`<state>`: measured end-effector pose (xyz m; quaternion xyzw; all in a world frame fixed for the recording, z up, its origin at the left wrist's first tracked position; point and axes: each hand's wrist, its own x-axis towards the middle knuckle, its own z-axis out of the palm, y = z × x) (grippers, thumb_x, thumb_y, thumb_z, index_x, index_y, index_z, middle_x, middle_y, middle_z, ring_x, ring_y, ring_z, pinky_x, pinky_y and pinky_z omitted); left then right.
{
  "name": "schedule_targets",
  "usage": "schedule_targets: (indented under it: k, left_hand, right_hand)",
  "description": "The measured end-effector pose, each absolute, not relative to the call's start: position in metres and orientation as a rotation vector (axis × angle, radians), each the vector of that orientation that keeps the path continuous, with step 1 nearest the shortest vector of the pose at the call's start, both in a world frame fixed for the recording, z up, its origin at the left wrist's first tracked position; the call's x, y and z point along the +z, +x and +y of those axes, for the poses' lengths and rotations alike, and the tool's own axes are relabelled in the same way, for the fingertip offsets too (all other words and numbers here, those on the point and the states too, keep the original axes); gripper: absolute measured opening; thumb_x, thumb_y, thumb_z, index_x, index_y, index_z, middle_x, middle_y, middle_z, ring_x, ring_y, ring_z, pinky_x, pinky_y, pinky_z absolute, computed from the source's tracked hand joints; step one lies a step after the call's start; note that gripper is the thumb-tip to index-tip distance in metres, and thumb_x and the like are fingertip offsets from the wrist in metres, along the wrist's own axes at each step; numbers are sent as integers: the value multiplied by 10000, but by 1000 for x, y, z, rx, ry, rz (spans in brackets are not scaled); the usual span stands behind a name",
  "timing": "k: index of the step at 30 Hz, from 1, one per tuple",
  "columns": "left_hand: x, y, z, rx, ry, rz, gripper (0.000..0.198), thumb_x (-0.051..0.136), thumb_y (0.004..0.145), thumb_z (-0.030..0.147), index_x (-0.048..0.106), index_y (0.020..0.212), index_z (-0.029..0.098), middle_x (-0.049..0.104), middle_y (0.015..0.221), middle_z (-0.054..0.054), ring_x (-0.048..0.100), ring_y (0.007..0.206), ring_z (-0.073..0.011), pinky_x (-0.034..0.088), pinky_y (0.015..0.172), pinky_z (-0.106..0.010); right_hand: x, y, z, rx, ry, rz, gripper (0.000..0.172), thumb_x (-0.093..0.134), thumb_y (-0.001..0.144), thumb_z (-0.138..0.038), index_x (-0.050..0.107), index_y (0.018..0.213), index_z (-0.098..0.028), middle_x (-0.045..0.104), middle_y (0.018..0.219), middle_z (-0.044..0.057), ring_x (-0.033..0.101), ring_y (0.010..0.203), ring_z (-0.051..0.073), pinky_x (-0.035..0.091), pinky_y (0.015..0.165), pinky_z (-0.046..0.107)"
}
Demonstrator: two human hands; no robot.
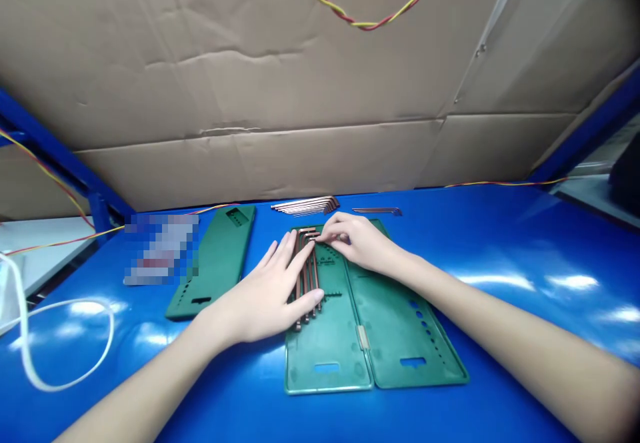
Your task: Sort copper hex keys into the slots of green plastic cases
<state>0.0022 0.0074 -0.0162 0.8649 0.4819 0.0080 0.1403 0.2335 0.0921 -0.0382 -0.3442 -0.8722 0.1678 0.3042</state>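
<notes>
Head view: left hand [260, 296] splays over hex keys [311, 277] lying lengthwise in green case [330, 339], right hand [360, 239] pinches one's far bend.

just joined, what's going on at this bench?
Someone's left hand lies over hex keys in an open green case. The right hand is at the keys' bent ends; whether it grips one isn't clear. Two more groups of keys lie behind on the blue table; a second green case is at left.

Two hands [265, 293] [363, 239], two green cases [327, 346] [220, 253] — one open, one closed — three groups of hex keys [310, 205] [377, 211] [315, 273]
</notes>
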Motion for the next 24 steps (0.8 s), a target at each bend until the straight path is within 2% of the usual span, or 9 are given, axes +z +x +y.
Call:
schedule_targets:
  k: [6,12,17,24]
  left_hand:
    - [-17,5,9,-30,2548,1392,841,290,1033,722,28,1652,216,-145,1673,-78,-101,1532,-336,77,1254,-514]
    - [-14,8,11,-105,2554,1399,852,296,1034,702,24,1651,181,-133,1674,-99,-116,1527,-341,79,1250,-523]
    - [-15,9,12,-89,2544,1405,838,339,1028,686,76,1652,192,-83,1684,-90,-105,1527,-349,87,1248,-532]
    - [-14,11,14,-159,2513,1419,860,314,1026,700,42,1649,173,-165,1659,-112,-147,1518,-330,65,1247,-525]
  right_hand:
    - [-40,240,97,418,-788,-2394,236,573,942,-108,789,1015,-171,711,1026,111,680,927,210,547,857,354]
    - [-43,242,96,417,-717,-2407,285,535,973,-129,771,1121,-191,699,1077,111,676,969,205,553,881,355]
    - [-42,238,96,408,-761,-2451,281,531,959,-111,783,1068,-175,690,1059,116,672,948,207,551,897,370]
    - [-37,238,93,478,-788,-2462,297,531,951,-102,774,1101,-184,685,1096,116,670,995,215,545,916,369]
